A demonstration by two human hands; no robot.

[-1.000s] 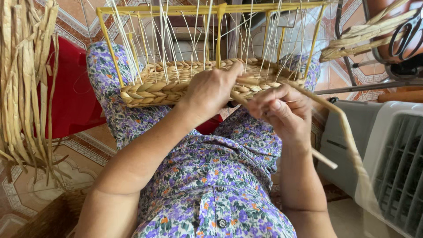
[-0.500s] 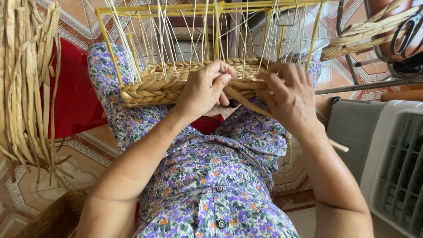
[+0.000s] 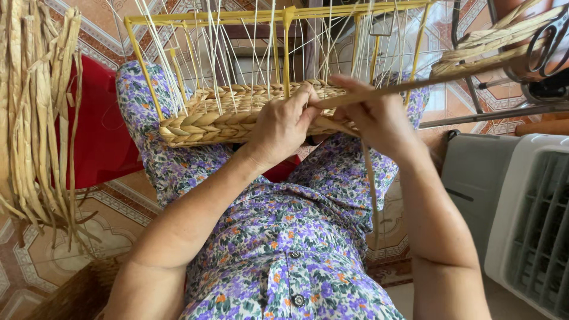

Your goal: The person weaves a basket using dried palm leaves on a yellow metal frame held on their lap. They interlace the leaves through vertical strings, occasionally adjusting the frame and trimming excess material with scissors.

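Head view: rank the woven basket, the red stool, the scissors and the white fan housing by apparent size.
1. Woven basket, with its frame
2. White fan housing and red stool: alike, both partly hidden
3. Scissors

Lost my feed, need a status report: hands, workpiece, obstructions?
Left hand pressing half-woven straw basket on yellow wire frame. Right hand gripping flat tan straw strand. Nothing obstructing.

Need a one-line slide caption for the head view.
Left hand and right hand work a straw strand into a half-woven basket on a yellow wire frame.
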